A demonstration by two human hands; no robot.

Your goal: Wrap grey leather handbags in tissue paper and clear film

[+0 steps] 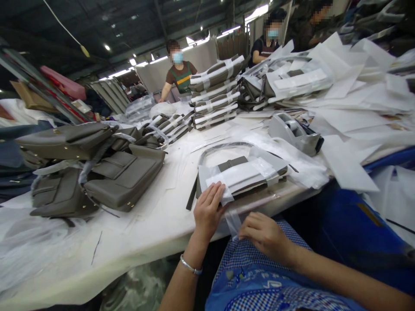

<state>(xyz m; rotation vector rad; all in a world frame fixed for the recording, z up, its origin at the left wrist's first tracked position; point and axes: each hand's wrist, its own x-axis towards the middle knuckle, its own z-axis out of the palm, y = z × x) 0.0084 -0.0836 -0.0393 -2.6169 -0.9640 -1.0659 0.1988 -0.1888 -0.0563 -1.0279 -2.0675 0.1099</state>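
Observation:
A dark grey-brown handbag (259, 186) lies at the table's front edge, its flap covered by a white foam sheet (240, 173). Its handle (227, 147) arches behind it in clear wrapping. My left hand (209, 208) rests with its fingers flat on the foam's left end, beside a strip of clear tape (232, 221). That strip hangs from the bag over the table edge. Closer to my body, my right hand (267, 236) is closed, pinching the strip's lower end. Another band of tape (264, 167) crosses the foam at the right.
Unwrapped handbags (126, 177) lie at the left. Wrapped bags (215, 93) form a stack at the back. A grey tape dispenser (295, 131) stands behind right, near loose foam sheets (350, 125). A blue bin (343, 229) is below the table at right. Masked co-workers are across the table.

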